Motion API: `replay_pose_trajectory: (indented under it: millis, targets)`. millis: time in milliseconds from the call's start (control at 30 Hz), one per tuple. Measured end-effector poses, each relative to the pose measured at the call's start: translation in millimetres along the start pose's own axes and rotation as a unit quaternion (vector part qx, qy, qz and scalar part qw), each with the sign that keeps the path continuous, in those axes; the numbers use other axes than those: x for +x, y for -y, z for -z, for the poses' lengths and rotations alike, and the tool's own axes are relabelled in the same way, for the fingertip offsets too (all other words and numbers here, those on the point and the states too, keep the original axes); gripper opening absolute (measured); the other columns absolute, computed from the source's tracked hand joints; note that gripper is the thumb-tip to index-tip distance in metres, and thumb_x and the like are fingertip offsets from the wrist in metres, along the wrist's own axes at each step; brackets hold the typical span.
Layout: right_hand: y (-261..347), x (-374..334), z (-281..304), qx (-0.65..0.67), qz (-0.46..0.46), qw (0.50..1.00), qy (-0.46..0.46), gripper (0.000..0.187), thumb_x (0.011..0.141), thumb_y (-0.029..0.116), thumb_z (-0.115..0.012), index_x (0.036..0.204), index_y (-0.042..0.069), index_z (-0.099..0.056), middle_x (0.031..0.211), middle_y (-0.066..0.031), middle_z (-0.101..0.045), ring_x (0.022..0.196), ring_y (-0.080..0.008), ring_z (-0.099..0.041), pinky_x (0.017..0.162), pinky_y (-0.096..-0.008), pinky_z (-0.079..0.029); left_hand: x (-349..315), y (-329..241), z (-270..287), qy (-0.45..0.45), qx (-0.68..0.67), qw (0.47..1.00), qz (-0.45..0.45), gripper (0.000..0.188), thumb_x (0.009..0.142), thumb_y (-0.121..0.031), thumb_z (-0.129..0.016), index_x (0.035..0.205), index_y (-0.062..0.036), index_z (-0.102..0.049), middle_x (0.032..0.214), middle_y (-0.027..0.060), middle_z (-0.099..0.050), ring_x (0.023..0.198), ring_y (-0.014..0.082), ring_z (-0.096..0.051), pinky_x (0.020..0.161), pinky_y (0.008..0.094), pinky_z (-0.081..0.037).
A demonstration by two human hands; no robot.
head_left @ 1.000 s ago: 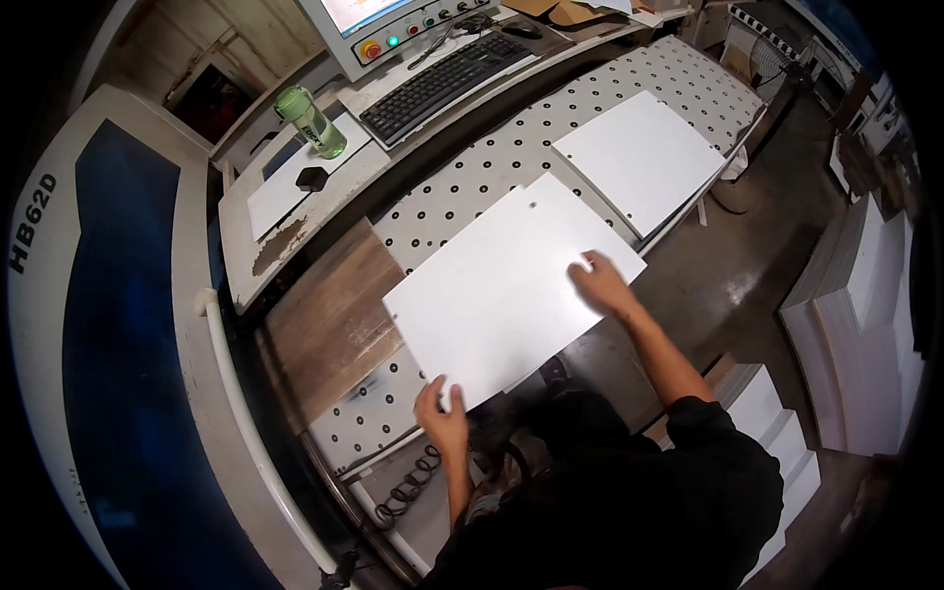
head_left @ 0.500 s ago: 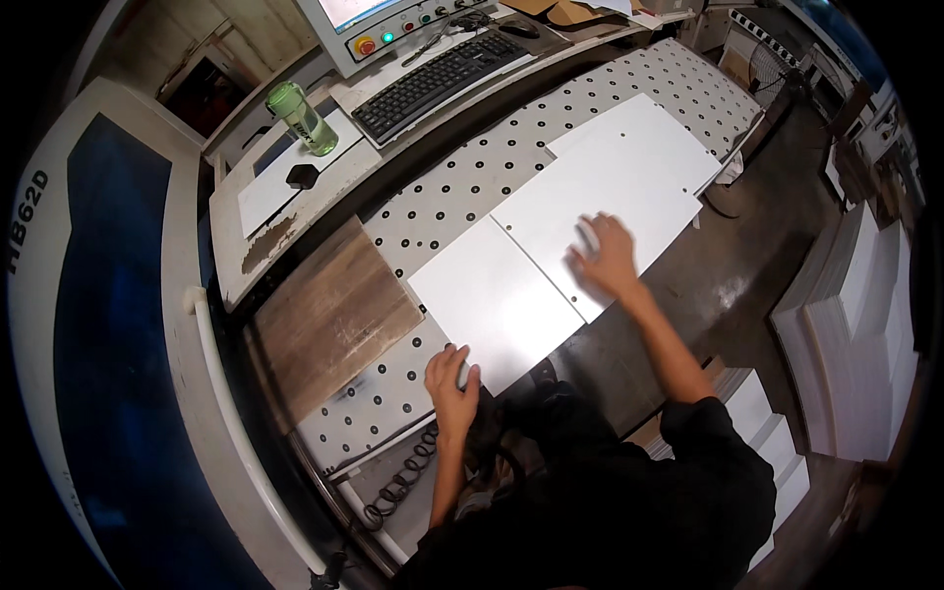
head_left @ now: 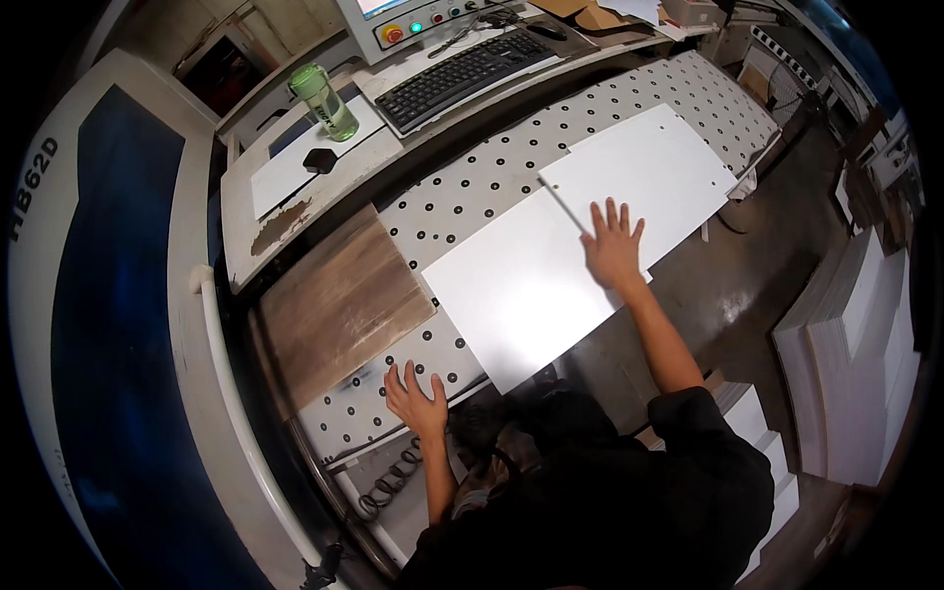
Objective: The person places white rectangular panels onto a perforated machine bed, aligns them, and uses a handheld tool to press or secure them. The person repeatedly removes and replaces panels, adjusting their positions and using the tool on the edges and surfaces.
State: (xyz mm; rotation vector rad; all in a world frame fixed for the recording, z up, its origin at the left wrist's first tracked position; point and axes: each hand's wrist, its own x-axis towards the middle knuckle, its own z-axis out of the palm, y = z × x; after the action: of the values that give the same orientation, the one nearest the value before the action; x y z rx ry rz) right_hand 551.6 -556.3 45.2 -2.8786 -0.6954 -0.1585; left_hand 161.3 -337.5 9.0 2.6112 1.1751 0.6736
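My right hand (head_left: 615,254) lies with fingers spread at the near part of the seam between two white panels. The upper white panel (head_left: 644,157), with small holes near its corners, overlaps the far right part of the lower white panel (head_left: 521,290). My left hand (head_left: 415,401) is open and holds nothing. It is over the near edge of the dotted machine table (head_left: 442,211), left of the lower panel's near corner. A brown wood-grain board (head_left: 344,305) lies left of the white panels.
Behind the table, a ledge carries a keyboard (head_left: 467,79), a green bottle (head_left: 324,106) and a control box (head_left: 413,29). A blue and white machine housing (head_left: 118,295) stands at left. Stacked white panels (head_left: 846,364) are on the right. A coiled hose (head_left: 388,487) hangs below the table.
The upper panel has slid toward the far right, baring more of the lower panel. My left hand has moved left off the panel, and my right hand's fingers have spread. The view has shifted slightly.
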Motion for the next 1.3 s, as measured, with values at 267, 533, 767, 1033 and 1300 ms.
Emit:
replay_pose_trajectory:
  millis: [267, 533, 767, 1033, 1300]
  targets:
    - [-77, 54, -7, -0.030, -0.007, 0.999, 0.007, 0.060, 0.104, 0.039, -0.045, 0.159, 0.017, -0.033, 0.166, -0.0151, -0.028, 0.153, -0.0433, -0.022, 0.115, -0.0754, -0.015, 0, -1, -3, -0.024, 0.015, 1.000, -0.006, 0.054, 0.089, -0.033, -0.068, 0.137, -0.0103, -0.058, 0.149, 0.0173, -0.046, 0.143, 0.0407, -0.036, 0.114, 0.0555, -0.029]
    - [-89, 68, -19, -0.029, 0.000, 0.999, -0.015, 0.060, 0.104, 0.041, -0.046, 0.158, 0.019, -0.035, 0.165, -0.0134, -0.030, 0.152, -0.0431, -0.024, 0.114, -0.0759, -0.016, 1, 3, -2, -0.008, -0.012, 1.000, 0.017, 0.056, 0.089, -0.032, -0.070, 0.138, -0.0102, -0.056, 0.152, 0.0209, -0.040, 0.144, 0.0424, -0.033, 0.115, 0.0562, -0.027]
    - [-88, 70, -19, -0.029, -0.004, 0.999, -0.019, 0.060, 0.103, 0.041, -0.047, 0.158, 0.021, -0.035, 0.166, -0.0122, -0.030, 0.152, -0.0421, -0.025, 0.114, -0.0758, -0.017, 41, 39, -2, 0.009, 0.039, 0.988, 0.150, 0.082, 0.092, -0.053, -0.067, 0.158, -0.0173, -0.036, 0.162, 0.0356, -0.014, 0.151, 0.0561, -0.008, 0.119, 0.0658, -0.009]
    - [-81, 68, -13, 0.001, -0.001, 0.999, -0.054, 0.056, 0.097, 0.031, -0.058, 0.150, 0.015, -0.046, 0.158, -0.0188, -0.039, 0.147, -0.0438, -0.033, 0.112, -0.0732, -0.024, 79, 93, -3, 0.086, 0.093, 0.964, 0.235, 0.098, 0.087, -0.076, -0.056, 0.162, -0.0193, -0.030, 0.161, 0.0411, -0.010, 0.151, 0.0571, -0.005, 0.121, 0.0645, -0.003]
    - [10, -23, -8, 0.146, 0.118, 0.974, -0.129, 0.047, 0.086, 0.018, -0.067, 0.131, 0.004, -0.060, 0.142, -0.0328, -0.045, 0.133, -0.0500, -0.041, 0.109, -0.0573, -0.036, 101, 154, 14, 0.066, 0.108, 0.960, 0.251, 0.099, 0.087, -0.078, -0.055, 0.160, -0.0154, -0.033, 0.159, 0.0435, -0.014, 0.150, 0.0577, -0.012, 0.123, 0.0590, -0.011]
